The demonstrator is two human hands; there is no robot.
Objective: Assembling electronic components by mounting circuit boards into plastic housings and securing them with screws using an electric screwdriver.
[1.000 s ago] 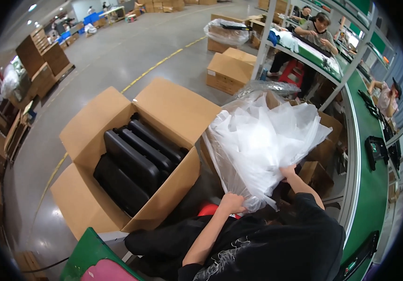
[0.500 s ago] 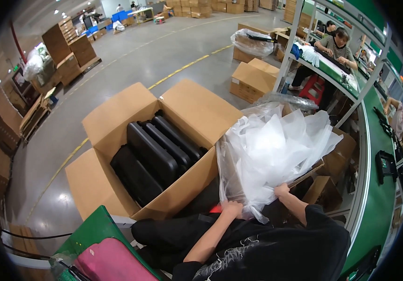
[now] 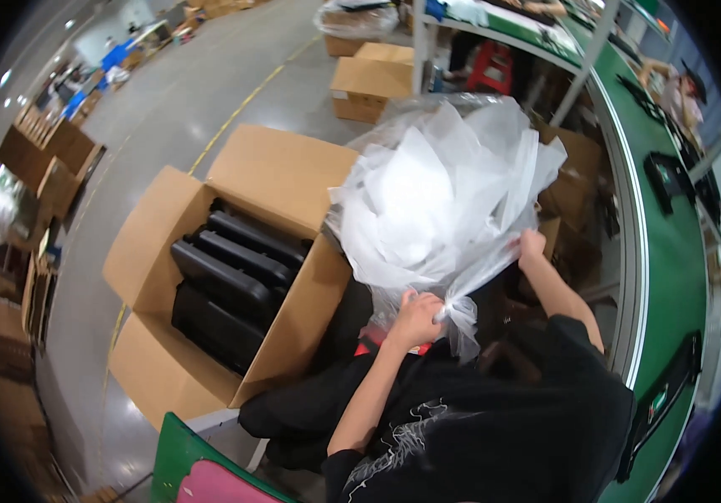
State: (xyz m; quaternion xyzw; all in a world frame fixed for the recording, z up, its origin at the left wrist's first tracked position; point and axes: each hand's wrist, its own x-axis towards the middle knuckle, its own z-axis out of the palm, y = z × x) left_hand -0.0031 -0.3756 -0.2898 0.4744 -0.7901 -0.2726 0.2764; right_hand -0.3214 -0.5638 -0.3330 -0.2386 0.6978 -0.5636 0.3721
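A large clear plastic bag [image 3: 495,243] full of crumpled white sheets [image 3: 411,201] bulges in front of me. My left hand [image 3: 417,318] is closed around its gathered near edge, where a bunched tail of plastic sticks out beside the fingers. My right hand [image 3: 531,245] pinches the bag's right side and stretches the film between both hands. Left of the bag stands an open cardboard box [image 3: 293,327] with its flaps folded out. Several black plastic cases [image 3: 226,272] stand on edge inside it.
A green workbench [image 3: 629,142] with black parts runs along my right. Behind the bag are a brown carton [image 3: 369,84] and a red stool [image 3: 490,67] under a shelf. A green and pink chair [image 3: 210,478] is at my lower left.
My view has turned to the right and downward. The bag's near edge is now drawn into a twisted bunch at my left hand, and my right hand has pulled its side outward.
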